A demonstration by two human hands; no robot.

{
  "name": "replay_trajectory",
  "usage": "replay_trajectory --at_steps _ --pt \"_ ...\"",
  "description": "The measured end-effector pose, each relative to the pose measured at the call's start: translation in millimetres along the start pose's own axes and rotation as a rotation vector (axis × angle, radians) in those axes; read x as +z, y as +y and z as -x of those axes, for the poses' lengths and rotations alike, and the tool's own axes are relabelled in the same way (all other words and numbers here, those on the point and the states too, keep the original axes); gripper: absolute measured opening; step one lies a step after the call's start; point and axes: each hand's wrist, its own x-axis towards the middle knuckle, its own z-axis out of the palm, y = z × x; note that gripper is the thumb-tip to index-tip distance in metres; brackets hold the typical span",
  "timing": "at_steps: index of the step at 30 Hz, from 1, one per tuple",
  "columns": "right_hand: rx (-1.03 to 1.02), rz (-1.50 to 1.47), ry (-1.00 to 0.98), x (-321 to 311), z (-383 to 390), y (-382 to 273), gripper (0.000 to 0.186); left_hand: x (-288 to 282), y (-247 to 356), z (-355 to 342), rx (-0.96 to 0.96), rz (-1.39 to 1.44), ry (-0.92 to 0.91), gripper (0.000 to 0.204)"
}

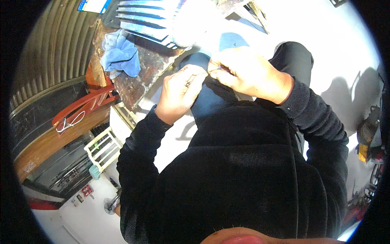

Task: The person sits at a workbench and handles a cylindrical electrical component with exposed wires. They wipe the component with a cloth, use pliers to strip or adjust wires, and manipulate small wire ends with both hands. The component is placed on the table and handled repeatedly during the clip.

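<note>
Above my lap, both hands meet with their fingertips almost touching. My left hand (178, 93) is closed in a pinch, its thumb and fingers pressed together. A thin dark strand (209, 72), like wire or thread, runs between the fingertips; its exact kind is too small to tell. From the other side, my right hand (252, 75) pinches the same strand between thumb and forefinger. Strong glare washes out part of the right hand. Beyond the left hand, a crumpled blue cloth (121, 55) lies on a worn, stained bench (136, 87).
A finned metal piece (144, 22) rests on the bench at the far side, partly lost in glare. Leftward are a red-brown wooden frame (87, 105) with a white cord (72, 122), a cream rack (105, 148) and a ribbed shutter (57, 53). Dark tools (369, 128) lie at the right.
</note>
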Motion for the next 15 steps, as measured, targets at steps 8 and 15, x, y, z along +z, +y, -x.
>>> replay_trajectory --at_steps 8,15 --pt "0.074 -0.211 -0.139 -54 4 39 0.019 -11 13 4 0.11 -0.123 0.009 0.013" --pt "0.336 -0.203 -0.172 -130 51 112 0.025 -21 10 11 0.008 -0.135 0.044 0.012"
